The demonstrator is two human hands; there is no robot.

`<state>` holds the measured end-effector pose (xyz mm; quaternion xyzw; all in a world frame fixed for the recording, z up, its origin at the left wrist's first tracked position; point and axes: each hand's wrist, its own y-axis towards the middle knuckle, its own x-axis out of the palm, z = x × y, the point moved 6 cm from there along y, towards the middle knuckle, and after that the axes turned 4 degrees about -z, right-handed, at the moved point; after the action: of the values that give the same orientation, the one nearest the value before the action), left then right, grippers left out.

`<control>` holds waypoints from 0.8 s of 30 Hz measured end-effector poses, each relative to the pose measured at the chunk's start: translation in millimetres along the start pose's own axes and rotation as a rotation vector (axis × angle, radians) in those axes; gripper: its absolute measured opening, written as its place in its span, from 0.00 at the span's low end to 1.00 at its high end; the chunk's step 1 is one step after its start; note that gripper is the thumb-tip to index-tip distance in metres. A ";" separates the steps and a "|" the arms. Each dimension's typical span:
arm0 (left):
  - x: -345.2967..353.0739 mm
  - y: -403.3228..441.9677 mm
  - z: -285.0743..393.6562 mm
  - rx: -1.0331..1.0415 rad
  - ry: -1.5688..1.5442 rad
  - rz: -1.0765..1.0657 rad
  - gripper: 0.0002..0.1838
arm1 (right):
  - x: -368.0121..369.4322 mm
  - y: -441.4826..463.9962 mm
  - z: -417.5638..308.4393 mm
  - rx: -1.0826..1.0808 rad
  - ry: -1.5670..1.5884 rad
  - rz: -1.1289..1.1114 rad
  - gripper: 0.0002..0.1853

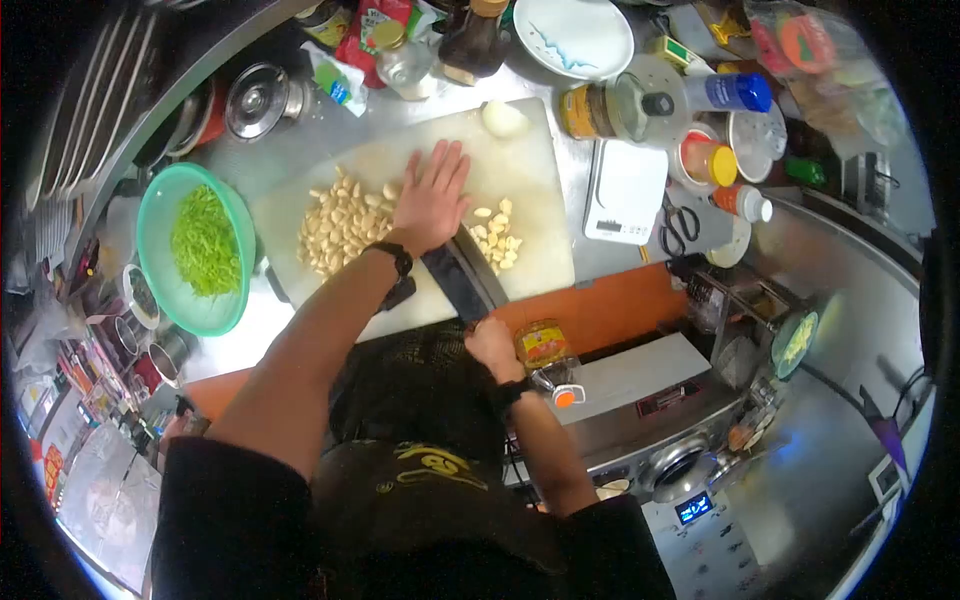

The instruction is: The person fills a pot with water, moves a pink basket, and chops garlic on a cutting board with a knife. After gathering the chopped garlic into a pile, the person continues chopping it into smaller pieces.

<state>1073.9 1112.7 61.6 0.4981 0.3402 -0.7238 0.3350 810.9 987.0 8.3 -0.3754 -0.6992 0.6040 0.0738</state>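
Note:
My left hand (pixel 432 200) lies with fingers stretched out over the white cutting board (pixel 540 190), its palm at the far end of a cleaver blade. What lies under the palm is hidden. My right hand (pixel 492 347) is wrapped round the handle of the cleaver (pixel 462 275), which slants across the board's near part. Left of the blade spreads a heap of peeled garlic cloves (pixel 340 228). A smaller group of garlic pieces (pixel 495 240) sits to its right. Near the far edge of the board is a peeled onion (pixel 504 119).
A green basin (pixel 160 290) of chopped greens (pixel 205 240) stands at the left. To the right are a white kitchen scale (pixel 626 190), scissors (pixel 680 225) and several jars. A plate (pixel 574 38) and bottles line the back. An oil bottle (pixel 545 345) stands beside my right hand.

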 end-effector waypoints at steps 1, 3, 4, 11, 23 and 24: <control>3.7 -9.5 0.8 0.002 -0.055 0.004 0.33 | -0.3 -15.6 -0.9 -0.036 0.030 0.082 0.19; 4.5 -0.8 -9.4 0.001 -0.153 0.051 0.31 | -20.1 -27.0 -7.0 -0.138 0.072 0.273 0.20; -15.6 -0.9 -12.6 -0.006 -0.188 0.150 0.26 | -27.2 -37.7 -11.5 -0.205 0.015 0.367 0.20; -92.0 -93.8 -66.6 -0.282 -0.766 0.162 0.13 | -54.5 -94.7 -10.7 -0.189 0.731 -0.068 0.18; -21.9 -105.6 -15.6 -0.021 -0.169 0.098 0.18 | -83.7 -119.0 -18.3 -0.216 0.704 -0.020 0.16; -22.7 -104.5 -16.0 -0.019 -0.180 0.106 0.18 | -74.2 -106.5 -2.6 -0.230 0.621 0.065 0.15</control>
<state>1002.1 1186.2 95.4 0.4450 0.2887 -0.7436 0.4070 818.4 944.7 130.8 -0.5696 -0.6945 0.3797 0.2214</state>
